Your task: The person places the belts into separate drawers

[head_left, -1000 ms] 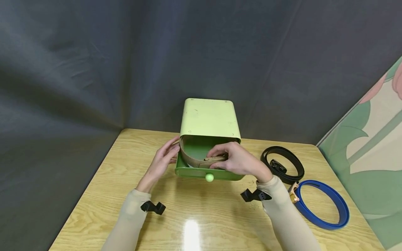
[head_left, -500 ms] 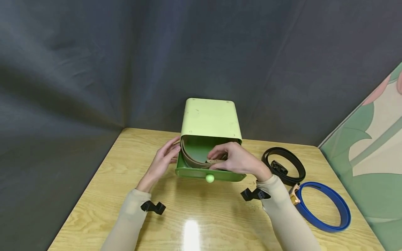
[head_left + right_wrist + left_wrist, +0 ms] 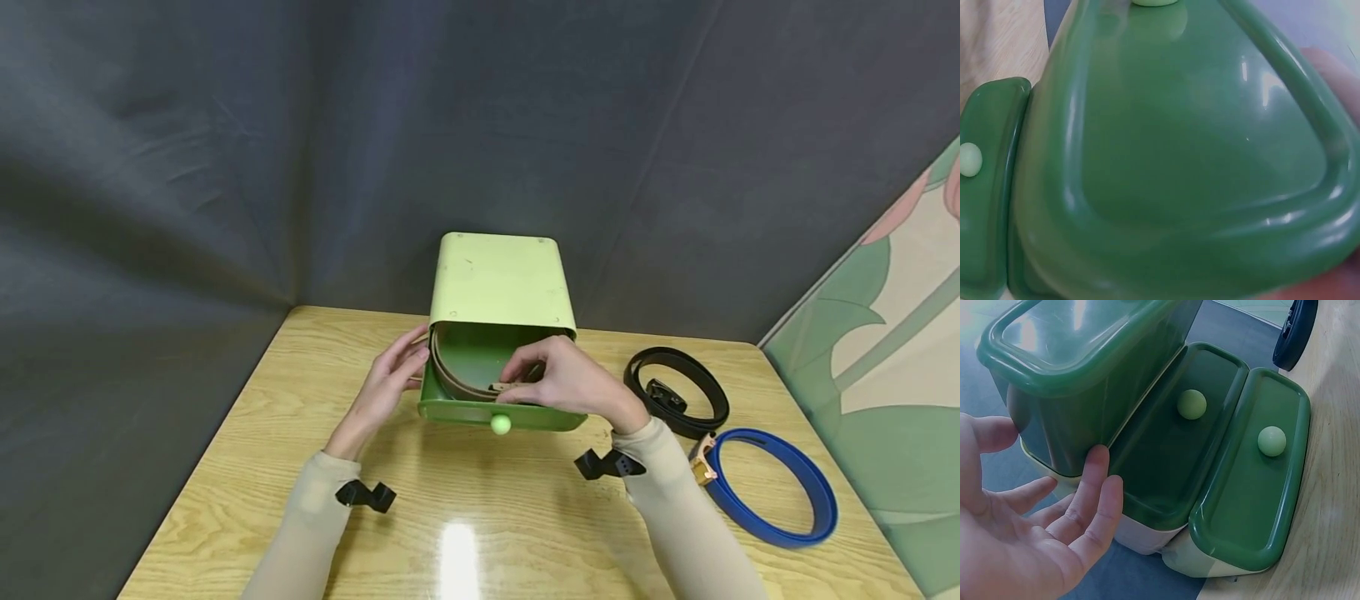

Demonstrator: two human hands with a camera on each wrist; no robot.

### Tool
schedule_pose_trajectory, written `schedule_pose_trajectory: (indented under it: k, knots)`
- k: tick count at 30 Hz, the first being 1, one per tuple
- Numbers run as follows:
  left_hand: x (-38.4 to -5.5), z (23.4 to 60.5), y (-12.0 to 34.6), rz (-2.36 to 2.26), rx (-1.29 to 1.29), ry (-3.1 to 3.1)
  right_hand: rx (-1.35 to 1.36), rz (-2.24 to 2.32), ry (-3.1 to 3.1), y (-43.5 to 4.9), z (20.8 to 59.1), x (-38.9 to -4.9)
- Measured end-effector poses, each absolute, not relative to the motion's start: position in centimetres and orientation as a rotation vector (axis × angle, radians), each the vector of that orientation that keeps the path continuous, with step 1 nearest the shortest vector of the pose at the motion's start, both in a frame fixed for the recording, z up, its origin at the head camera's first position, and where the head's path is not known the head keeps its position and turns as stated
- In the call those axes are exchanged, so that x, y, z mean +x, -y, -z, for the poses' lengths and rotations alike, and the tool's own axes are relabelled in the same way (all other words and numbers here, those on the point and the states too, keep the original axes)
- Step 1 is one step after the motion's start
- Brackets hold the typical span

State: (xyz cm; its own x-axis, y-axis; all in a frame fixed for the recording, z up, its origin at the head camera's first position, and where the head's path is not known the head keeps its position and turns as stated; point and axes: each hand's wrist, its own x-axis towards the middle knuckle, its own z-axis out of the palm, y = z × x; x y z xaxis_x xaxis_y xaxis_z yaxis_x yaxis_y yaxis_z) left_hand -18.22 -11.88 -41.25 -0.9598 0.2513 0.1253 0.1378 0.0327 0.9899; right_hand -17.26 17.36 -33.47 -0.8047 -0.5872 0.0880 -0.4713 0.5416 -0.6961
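A brown belt [image 3: 452, 379] lies coiled inside the pulled-out green top drawer [image 3: 450, 412] of a pale green cabinet [image 3: 501, 279]. My right hand [image 3: 566, 379] reaches over the drawer's front right and pinches the belt by its end between thumb and fingers. Part of the coil is hidden behind that hand. My left hand [image 3: 382, 392] is at the drawer's left side. In the left wrist view, its loosely spread fingers [image 3: 1094, 475] touch the drawer wall. The drawer front [image 3: 1197, 137] fills most of the right wrist view and covers much of the right hand.
A coiled black belt [image 3: 712, 392] and a coiled blue belt [image 3: 813, 492] with a gold-coloured buckle lie to the right on the wooden table [image 3: 300, 500]. Below the pulled-out drawer, two pushed-in drawers [image 3: 1241, 506] with round knobs show. A dark curtain [image 3: 375, 167] hangs behind.
The brown belt has sunk slightly deeper into the drawer, and more of its upper edge shows. The right hand has shifted only a little. The left hand stays at the drawer's side.
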Motion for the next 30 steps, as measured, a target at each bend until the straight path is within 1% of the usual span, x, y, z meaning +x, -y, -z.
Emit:
schedule_pose_trajectory:
  k: [8,11,17,25,30]
  knots:
    - [-18.1,41.3,11.8,-2.110,0.412,-2.169,-0.845,1.233,-2.769,-18.3,33.0,-16.1]
    - [-18.1,41.2,11.8,-2.120,0.408,-2.157,-0.887,1.303,-2.892,-18.8,32.9,-15.2]
    - [-18.0,41.2,11.7,-2.115,0.404,-2.155,-1.161,1.470,-3.057,-19.5,33.0,-13.4]
    - [-18.0,41.0,11.6,-2.118,0.414,-2.148,-1.530,1.750,-3.004,-19.2,33.5,-11.3]
    - [-17.9,41.1,11.6,-2.116,0.412,-2.142,-1.769,1.815,-2.950,-18.2,34.3,-10.4]
